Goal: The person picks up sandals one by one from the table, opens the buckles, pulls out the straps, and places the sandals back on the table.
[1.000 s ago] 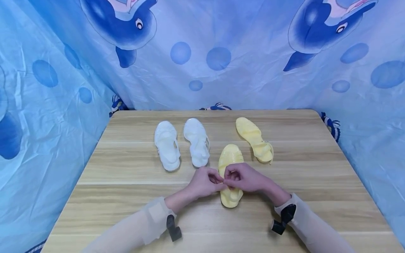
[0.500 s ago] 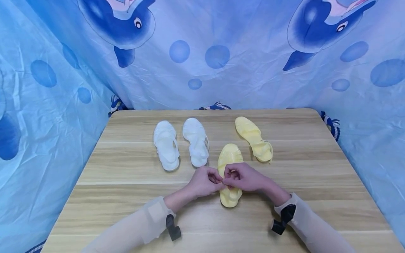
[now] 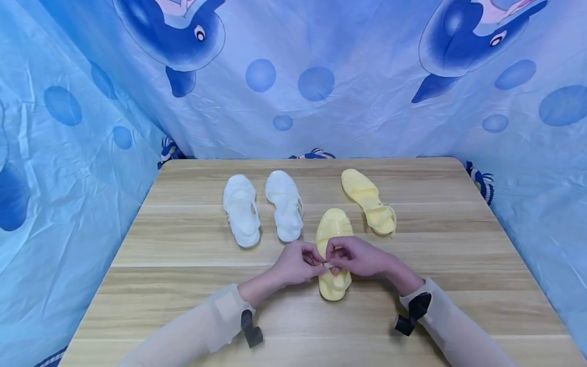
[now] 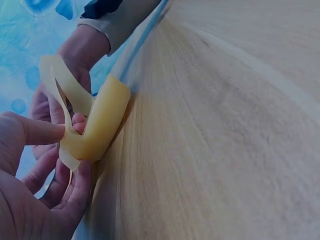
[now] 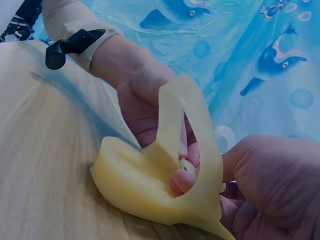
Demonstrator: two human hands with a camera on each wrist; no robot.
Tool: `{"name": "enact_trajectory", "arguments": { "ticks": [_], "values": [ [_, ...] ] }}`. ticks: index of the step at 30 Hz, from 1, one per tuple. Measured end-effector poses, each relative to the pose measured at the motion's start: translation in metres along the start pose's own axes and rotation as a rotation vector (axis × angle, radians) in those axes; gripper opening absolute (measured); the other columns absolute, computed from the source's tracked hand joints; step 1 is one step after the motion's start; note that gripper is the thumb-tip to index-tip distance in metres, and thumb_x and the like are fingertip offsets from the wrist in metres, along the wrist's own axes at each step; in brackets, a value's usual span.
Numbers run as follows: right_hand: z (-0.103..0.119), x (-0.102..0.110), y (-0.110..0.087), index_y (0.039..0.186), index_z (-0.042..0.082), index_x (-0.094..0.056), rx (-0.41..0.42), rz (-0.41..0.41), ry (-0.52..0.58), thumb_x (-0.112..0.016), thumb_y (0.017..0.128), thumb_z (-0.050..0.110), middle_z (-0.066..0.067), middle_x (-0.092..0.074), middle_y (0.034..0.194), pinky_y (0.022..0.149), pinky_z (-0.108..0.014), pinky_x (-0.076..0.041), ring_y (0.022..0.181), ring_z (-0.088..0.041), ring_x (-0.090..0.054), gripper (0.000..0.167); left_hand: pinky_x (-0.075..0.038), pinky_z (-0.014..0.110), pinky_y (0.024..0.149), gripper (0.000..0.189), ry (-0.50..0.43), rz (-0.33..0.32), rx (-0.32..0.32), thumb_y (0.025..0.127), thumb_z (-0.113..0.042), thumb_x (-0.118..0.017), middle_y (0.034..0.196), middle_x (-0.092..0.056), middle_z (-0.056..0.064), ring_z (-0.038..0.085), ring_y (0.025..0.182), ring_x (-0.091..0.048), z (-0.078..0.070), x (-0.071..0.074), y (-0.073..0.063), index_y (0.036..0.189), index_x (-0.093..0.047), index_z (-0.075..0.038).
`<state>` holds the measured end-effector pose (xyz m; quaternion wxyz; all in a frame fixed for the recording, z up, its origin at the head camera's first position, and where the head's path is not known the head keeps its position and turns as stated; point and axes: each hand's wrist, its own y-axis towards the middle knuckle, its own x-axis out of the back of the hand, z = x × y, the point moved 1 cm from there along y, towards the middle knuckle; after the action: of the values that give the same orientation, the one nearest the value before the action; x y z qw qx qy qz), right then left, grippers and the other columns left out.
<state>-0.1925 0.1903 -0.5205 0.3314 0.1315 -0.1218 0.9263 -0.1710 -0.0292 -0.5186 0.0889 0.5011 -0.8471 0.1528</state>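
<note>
Near the middle of the table, a yellow sandal point(image 3: 333, 223) lies sole down, its toe pointing away. Over its mid part my left hand point(image 3: 298, 264) pinches the ankle strap from the left side. Opposite it, my right hand point(image 3: 359, 257) pinches the strap from the right, fingertips almost meeting the left ones. In the right wrist view the strap point(image 5: 207, 135) stands up in a loop above the heel point(image 5: 125, 170), and a small shiny piece, perhaps a buckle, shows by a left fingertip. Fingers partly hide the fastening.
Behind and to the right lies a second yellow sandal point(image 3: 364, 199). Two white sandals, one further left point(image 3: 243, 214) and one nearer point(image 3: 285, 209), lie side by side. The wooden table point(image 3: 183, 285) ends at a blue dolphin-print curtain point(image 3: 293, 51).
My right hand has shifted very slightly right, and a pale bit of strap now shows between the fingertips. The left hand and the sandals stay in place.
</note>
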Motion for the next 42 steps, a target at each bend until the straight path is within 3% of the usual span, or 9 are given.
{"name": "enact_trajectory", "arguments": {
  "ticks": [5, 8, 12, 23, 31, 39, 42],
  "values": [
    [0.003, -0.002, 0.001, 0.101, 0.004, -0.064, 0.004, -0.039, -0.043, -0.064, 0.104, 0.006, -0.01, -0.072, 0.091, 0.07, -0.026, -0.063, 0.08, -0.012, -0.072, 0.004, -0.052, 0.019, 0.054, 0.014, -0.005, 0.001, 0.0, 0.08, -0.005, -0.089, 0.077, -0.074, 0.003, 0.006, 0.064, -0.063, 0.0, 0.001, 0.0, 0.085, -0.076, -0.002],
    [0.007, -0.004, 0.002, 0.096, 0.008, -0.066, 0.004, -0.08, -0.092, -0.069, 0.103, 0.015, -0.004, -0.072, 0.084, 0.062, -0.019, -0.054, 0.072, -0.007, -0.067, 0.011, -0.052, 0.019, 0.052, 0.015, -0.01, 0.002, 0.007, 0.08, -0.005, -0.09, 0.076, -0.074, 0.003, 0.005, 0.061, -0.062, 0.0, 0.002, 0.0, 0.084, -0.076, -0.002],
    [0.009, -0.004, 0.001, 0.092, 0.01, -0.065, -0.008, -0.09, -0.102, -0.073, 0.1, 0.013, -0.001, -0.07, 0.077, 0.057, -0.016, -0.045, 0.066, -0.004, -0.061, 0.012, -0.052, 0.019, 0.051, 0.015, -0.012, 0.011, 0.008, 0.08, -0.005, -0.089, 0.076, -0.074, 0.004, 0.005, 0.06, -0.062, -0.001, 0.003, 0.0, 0.085, -0.076, -0.002],
    [0.006, 0.001, 0.001, 0.094, 0.008, -0.059, 0.052, -0.002, -0.045, -0.069, 0.103, 0.007, -0.008, -0.07, 0.092, 0.068, -0.021, -0.058, 0.079, -0.011, -0.071, 0.013, -0.054, 0.019, 0.056, 0.013, 0.002, 0.002, -0.005, 0.08, -0.004, -0.088, 0.077, -0.074, 0.004, 0.006, 0.065, -0.064, -0.002, 0.002, 0.0, 0.084, -0.076, -0.003],
    [0.011, 0.0, 0.003, 0.087, 0.012, -0.059, -0.002, -0.055, -0.135, -0.074, 0.1, 0.018, -0.001, -0.07, 0.078, 0.057, -0.016, -0.047, 0.067, -0.007, -0.064, 0.021, -0.054, 0.018, 0.058, 0.014, 0.045, -0.016, -0.017, 0.08, -0.007, -0.09, 0.075, -0.074, 0.001, 0.004, 0.064, -0.063, -0.001, 0.001, 0.001, 0.082, -0.076, -0.005],
    [0.009, 0.003, 0.001, 0.089, 0.009, -0.06, -0.024, -0.031, -0.108, -0.071, 0.101, 0.012, -0.002, -0.072, 0.087, 0.069, -0.021, -0.057, 0.08, -0.011, -0.072, 0.017, -0.055, 0.019, 0.062, 0.012, 0.075, -0.017, -0.023, 0.081, -0.006, -0.087, 0.075, -0.072, -0.001, 0.005, 0.066, -0.064, -0.003, -0.001, 0.002, 0.081, -0.075, -0.007],
    [0.007, 0.003, 0.001, 0.089, 0.01, -0.061, -0.021, -0.043, -0.109, -0.071, 0.102, 0.013, -0.002, -0.073, 0.085, 0.065, -0.019, -0.053, 0.076, -0.009, -0.07, 0.017, -0.056, 0.019, 0.062, 0.012, 0.063, -0.021, -0.014, 0.081, -0.006, -0.087, 0.076, -0.073, 0.0, 0.005, 0.066, -0.064, -0.003, -0.001, 0.001, 0.081, -0.075, -0.006]
  ]
}}
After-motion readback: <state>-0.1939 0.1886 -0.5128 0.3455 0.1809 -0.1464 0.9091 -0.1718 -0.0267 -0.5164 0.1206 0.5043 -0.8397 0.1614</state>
